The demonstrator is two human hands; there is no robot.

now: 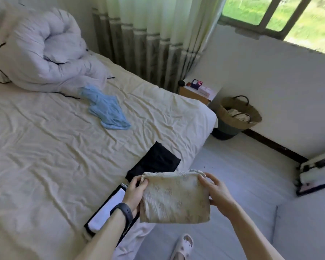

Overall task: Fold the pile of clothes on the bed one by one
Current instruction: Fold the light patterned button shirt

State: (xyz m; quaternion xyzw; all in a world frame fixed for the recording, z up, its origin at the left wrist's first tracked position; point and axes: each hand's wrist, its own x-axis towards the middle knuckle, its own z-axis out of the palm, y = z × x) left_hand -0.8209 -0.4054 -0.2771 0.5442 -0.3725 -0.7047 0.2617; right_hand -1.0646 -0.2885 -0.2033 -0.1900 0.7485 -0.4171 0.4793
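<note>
A folded cream garment with a faint flower print (174, 197) hangs in the air over the bed's near edge, held from both sides. My left hand (134, 194), with a black wristband, grips its left upper corner. My right hand (215, 192) grips its right side. Just behind it a folded black garment (155, 160) lies on the cream bed sheet (51, 147). Under my left forearm lies a folded white piece with black trim (105, 212). A crumpled light blue garment (106, 109) lies unfolded farther up the bed.
A bundled white duvet (45, 51) fills the bed's head end. Beyond the bed stand a small bedside table (199, 91) and a woven basket (238, 115) by the wall. My foot in a white slipper (183, 247) stands on the pale floor.
</note>
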